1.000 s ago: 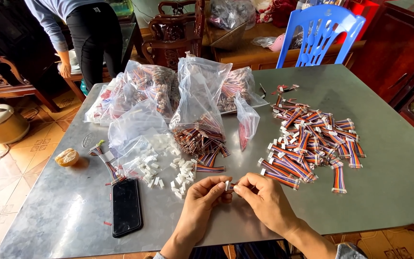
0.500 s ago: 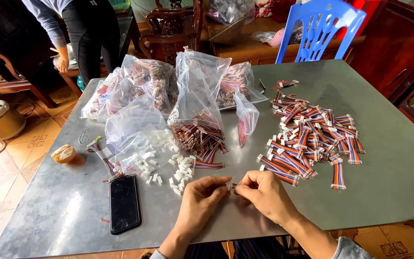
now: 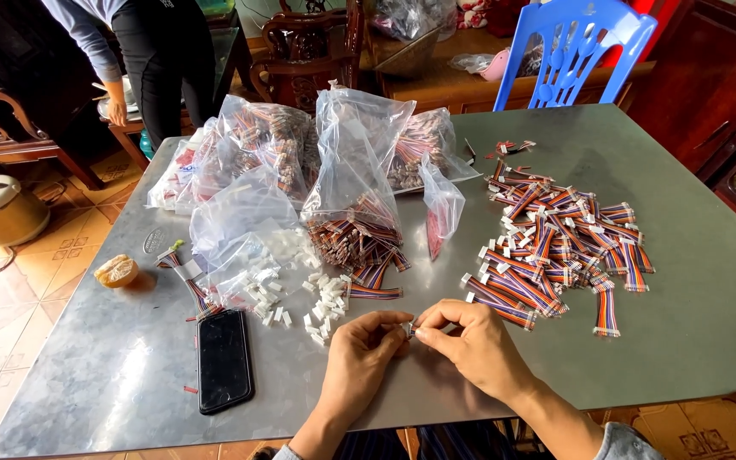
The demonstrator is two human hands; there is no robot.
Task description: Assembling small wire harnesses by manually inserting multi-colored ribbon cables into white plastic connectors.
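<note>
Both hands meet at the near edge of the grey metal surface [image 3: 683,341]. The left hand [image 3: 366,351] and the right hand [image 3: 468,341] pinch between their fingertips a small white plastic connector piece [image 3: 411,327], which sits right in the gap where thumbs and forefingers come together; both hands are closed on it, and its detail is too small to make out. Just beyond the left hand lies a scatter of loose white plastic connectors [image 3: 321,302], and to the right, beyond the right hand, a heap of short striped ribbon cables with white ends [image 3: 555,247]. A black smartphone [image 3: 223,358] lies flat to the left. Compared with a second ago, the hands have stayed in the same spot, fingertips together, and the heaps have not shifted.
</note>
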